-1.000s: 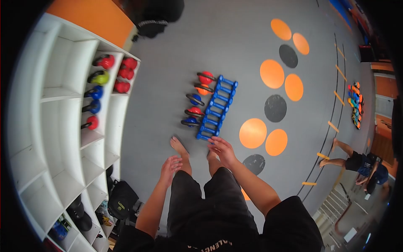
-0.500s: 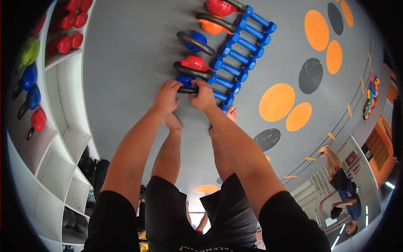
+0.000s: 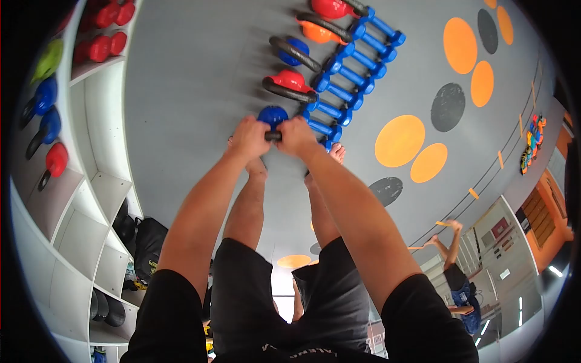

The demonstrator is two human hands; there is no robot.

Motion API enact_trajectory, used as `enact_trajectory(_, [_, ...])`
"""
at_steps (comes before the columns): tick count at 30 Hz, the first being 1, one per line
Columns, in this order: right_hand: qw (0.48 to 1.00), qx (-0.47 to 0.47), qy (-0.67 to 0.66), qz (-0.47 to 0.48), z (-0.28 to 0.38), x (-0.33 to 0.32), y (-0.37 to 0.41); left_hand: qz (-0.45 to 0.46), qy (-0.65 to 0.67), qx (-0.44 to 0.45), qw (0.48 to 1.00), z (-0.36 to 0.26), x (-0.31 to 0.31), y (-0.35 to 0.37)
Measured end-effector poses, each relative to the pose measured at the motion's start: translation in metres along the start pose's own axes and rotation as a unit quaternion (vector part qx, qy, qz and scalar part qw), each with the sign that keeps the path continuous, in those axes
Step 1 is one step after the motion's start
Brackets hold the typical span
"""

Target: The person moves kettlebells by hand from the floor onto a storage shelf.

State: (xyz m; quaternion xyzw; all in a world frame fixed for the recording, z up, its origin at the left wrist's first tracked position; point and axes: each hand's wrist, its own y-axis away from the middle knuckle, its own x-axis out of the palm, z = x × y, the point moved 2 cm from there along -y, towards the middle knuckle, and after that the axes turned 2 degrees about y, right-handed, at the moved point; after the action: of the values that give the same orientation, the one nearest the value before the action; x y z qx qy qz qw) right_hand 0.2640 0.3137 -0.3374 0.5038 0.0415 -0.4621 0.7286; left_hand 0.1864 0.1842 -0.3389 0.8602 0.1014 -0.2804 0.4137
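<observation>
A blue kettlebell (image 3: 273, 115) is at the near end of the row, between my feet. Both my hands are on its black handle (image 3: 273, 136). My left hand (image 3: 249, 138) wraps the left side with fingers closed, and my right hand (image 3: 296, 137) closes round the right side. A short stretch of handle shows between the two fists. Just beyond is a red kettlebell (image 3: 287, 80) with a black handle. Blue dumbbells (image 3: 327, 130) lie close to the right of my right hand. Whether the held kettlebell touches the floor cannot be made out.
Farther along the row are another blue kettlebell (image 3: 295, 51), an orange one (image 3: 319, 33) and a red one (image 3: 331, 7). White shelving (image 3: 103, 139) with weights stands on the left. A black bag (image 3: 150, 245) leans beside it. Another person (image 3: 463, 290) is at the right.
My fingers, looser on the handle before, have closed round it. More of the blue kettlebell's ball now shows beyond my hands. The view has shifted slightly, and the other person has changed posture.
</observation>
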Motion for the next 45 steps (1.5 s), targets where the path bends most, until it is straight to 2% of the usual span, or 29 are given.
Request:
enact_trajectory(2, [0.998, -0.041, 0.008, -0.035, 0.030, -0.017, 0.037, -0.024, 0.024, -0.018, 0.999, -0.003, -0.006, 0.046])
enact_trajectory(4, [0.991, -0.082, -0.049, -0.092, 0.065, -0.031, 0.083, -0.074, 0.002, 0.045, 0.996, -0.035, -0.053, 0.102])
enact_trajectory(5, [0.987, -0.093, -0.065, -0.112, 0.084, -0.042, 0.106, -0.077, 0.035, 0.054, 0.995, -0.046, -0.072, 0.129])
enact_trajectory(11, [0.972, -0.184, -0.061, -0.135, 0.220, -0.129, 0.264, -0.158, 0.117, 0.151, 0.969, -0.115, -0.179, 0.316])
enact_trajectory(16, [0.967, -0.205, -0.048, -0.142, 0.325, -0.202, 0.358, -0.323, 0.239, 0.182, 0.897, -0.143, -0.251, 0.431])
enact_trajectory(20, [0.979, -0.167, 0.011, -0.117, 0.371, -0.226, 0.381, -0.329, 0.193, 0.176, 0.907, -0.146, -0.288, 0.467])
enact_trajectory(22, [0.981, -0.157, 0.000, -0.109, 0.392, -0.240, 0.385, -0.357, 0.178, 0.190, 0.897, -0.145, -0.311, 0.477])
enact_trajectory(26, [0.982, -0.161, -0.047, -0.086, 0.423, -0.273, 0.376, -0.343, 0.128, 0.141, 0.920, -0.140, -0.364, 0.484])
enact_trajectory(27, [0.973, -0.194, -0.020, -0.126, 0.416, -0.268, 0.355, -0.326, 0.120, 0.115, 0.931, -0.137, -0.378, 0.482])
enact_trajectory(28, [0.974, -0.190, -0.007, -0.124, 0.423, -0.275, 0.351, -0.305, 0.114, 0.087, 0.941, -0.136, -0.389, 0.481])
enact_trajectory(30, [0.975, -0.183, 0.009, -0.124, 0.442, -0.298, 0.331, -0.294, 0.087, 0.076, 0.949, -0.132, -0.423, 0.478])
enact_trajectory(31, [0.967, -0.199, 0.028, -0.155, 0.444, -0.302, 0.316, -0.288, 0.068, 0.072, 0.952, -0.128, -0.438, 0.472])
enact_trajectory(34, [0.953, -0.224, 0.039, -0.199, 0.458, -0.322, 0.270, -0.283, 0.030, 0.068, 0.956, -0.110, -0.481, 0.448])
enact_trajectory(37, [0.969, -0.199, -0.009, -0.146, 0.487, -0.374, 0.235, -0.283, 0.012, 0.054, 0.958, -0.093, -0.528, 0.417])
enact_trajectory(40, [0.964, -0.192, 0.024, -0.183, 0.516, -0.432, 0.207, -0.283, 0.019, 0.044, 0.958, -0.074, -0.584, 0.378])
enact_trajectory(42, [0.971, -0.183, -0.006, -0.151, 0.526, -0.458, 0.171, -0.274, 0.015, 0.007, 0.962, -0.063, -0.618, 0.353])
enact_trajectory(44, [0.984, -0.146, -0.031, -0.102, 0.536, -0.491, 0.153, -0.275, 0.023, 0.015, 0.961, -0.050, -0.638, 0.329])
enact_trajectory(45, [0.979, -0.167, -0.041, -0.111, 0.533, -0.497, 0.129, -0.270, 0.023, 0.002, 0.962, -0.051, -0.656, 0.322])
